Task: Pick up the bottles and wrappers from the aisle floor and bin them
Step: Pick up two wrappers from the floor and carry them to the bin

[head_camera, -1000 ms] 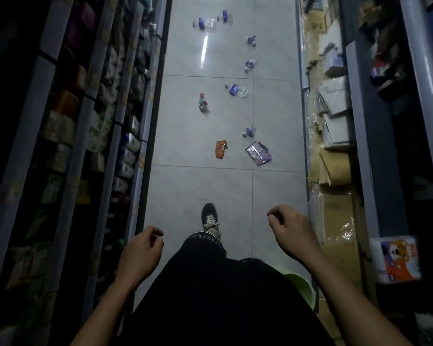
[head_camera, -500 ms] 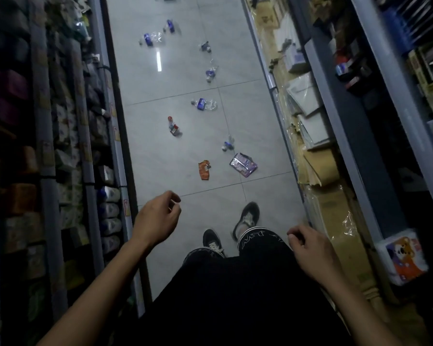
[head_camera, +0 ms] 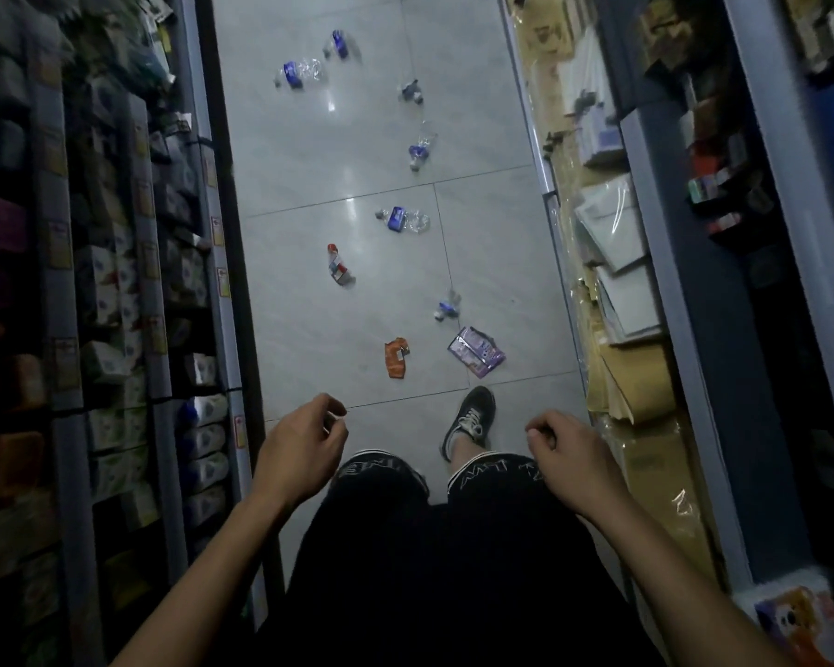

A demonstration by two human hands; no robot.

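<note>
Litter lies along the grey tiled aisle floor [head_camera: 309,151]. Nearest are an orange wrapper [head_camera: 396,357] and a purple wrapper [head_camera: 476,352], just beyond my right shoe [head_camera: 470,421]. Farther off lie a small crushed bottle [head_camera: 448,306], a red-capped bottle [head_camera: 338,264], a blue-labelled clear bottle [head_camera: 402,219] and several more bottles [head_camera: 299,74] up the aisle. My left hand [head_camera: 304,445] and my right hand [head_camera: 569,457] hang at waist height with fingers loosely curled, holding nothing. No bin is in sight.
Stocked shelves [head_camera: 116,281] wall the aisle on the left. On the right, shelving [head_camera: 684,305] carries stacked paper, envelopes and plastic-wrapped goods [head_camera: 622,262] that jut toward the floor. A cartoon-printed pack [head_camera: 790,618] sits low at the right.
I have stepped forward, so the wrappers lie closer to my feet. My right foot now leads. The left hand dropped slightly and both stay empty.
</note>
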